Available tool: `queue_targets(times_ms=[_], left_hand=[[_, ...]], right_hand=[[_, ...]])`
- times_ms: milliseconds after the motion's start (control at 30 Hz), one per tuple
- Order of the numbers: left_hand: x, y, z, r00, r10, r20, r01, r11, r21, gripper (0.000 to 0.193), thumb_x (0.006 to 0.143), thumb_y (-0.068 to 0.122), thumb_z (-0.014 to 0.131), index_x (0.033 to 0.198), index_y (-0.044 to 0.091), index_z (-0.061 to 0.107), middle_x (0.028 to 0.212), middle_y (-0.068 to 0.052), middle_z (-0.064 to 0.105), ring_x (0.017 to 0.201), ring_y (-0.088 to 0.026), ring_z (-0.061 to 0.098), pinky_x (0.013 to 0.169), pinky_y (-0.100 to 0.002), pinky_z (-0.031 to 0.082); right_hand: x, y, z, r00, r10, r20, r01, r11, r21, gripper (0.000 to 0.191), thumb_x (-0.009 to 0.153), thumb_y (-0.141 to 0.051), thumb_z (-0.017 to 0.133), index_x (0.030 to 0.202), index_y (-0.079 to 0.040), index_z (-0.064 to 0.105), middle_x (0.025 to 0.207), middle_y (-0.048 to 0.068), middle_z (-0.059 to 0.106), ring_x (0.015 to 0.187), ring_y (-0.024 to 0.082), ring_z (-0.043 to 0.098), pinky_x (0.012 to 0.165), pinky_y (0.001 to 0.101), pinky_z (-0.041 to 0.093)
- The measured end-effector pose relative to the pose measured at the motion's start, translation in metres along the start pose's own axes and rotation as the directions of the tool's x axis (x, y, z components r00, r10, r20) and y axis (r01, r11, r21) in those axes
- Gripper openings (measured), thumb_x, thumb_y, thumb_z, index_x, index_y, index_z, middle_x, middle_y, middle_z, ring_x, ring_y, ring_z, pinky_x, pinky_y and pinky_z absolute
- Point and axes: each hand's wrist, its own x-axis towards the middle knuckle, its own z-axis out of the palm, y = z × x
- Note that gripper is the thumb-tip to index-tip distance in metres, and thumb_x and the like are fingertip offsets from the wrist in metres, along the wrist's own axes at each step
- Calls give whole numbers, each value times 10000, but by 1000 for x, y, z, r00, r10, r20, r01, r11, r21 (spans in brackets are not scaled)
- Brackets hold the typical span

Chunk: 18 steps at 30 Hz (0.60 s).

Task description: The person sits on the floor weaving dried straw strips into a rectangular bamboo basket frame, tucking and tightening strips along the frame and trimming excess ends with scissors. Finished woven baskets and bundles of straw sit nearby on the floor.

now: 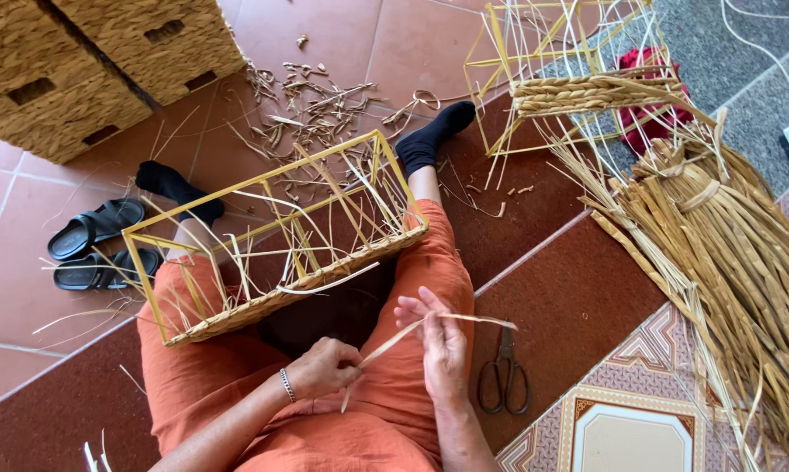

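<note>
A flat, pale straw strip (pixel 412 332) runs between both hands over the orange lap. The left hand (pixel 325 367) is closed around its lower end; the right hand (pixel 442 345) pinches it higher up, fingers half spread. Just beyond the hands a yellow wire frame (pixel 272 232) rests across the knees, its near edge coarsely woven, loose strips poking through. Right of the frame, dark scissors (pixel 504 380) lie on the mat; farther right, a ribbed straw bundle (pixel 744 262), cut off by the edge. Left of the frame, black sandals (pixel 97 245). Woven baskets (pixel 97 61) sit beyond.
</note>
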Motion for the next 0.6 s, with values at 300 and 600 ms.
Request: queue_targets(times_ms=[300,600], left_hand=[[-18,14,-24,965,262,-9,-252,937,242,130,843,175,770,931,84,800,860,-145,741,772,-328,702,714,-436,553],[0,43,-95,580,689,-435,-174,627,760,274,784,27,720,1055,58,690,1085,-73,670,1105,-264,621,999,-412,501]], right_hand=[[33,11,8,989,89,-115,-108,980,-167,357,1084,-278,392,1335,-107,581,628,-36,487,485,44,397,407,206,337],[51,109,24,951,308,-4,-308,950,49,167,995,-170,663,1049,-13,675,777,1,646,537,30,463,439,193,331]])
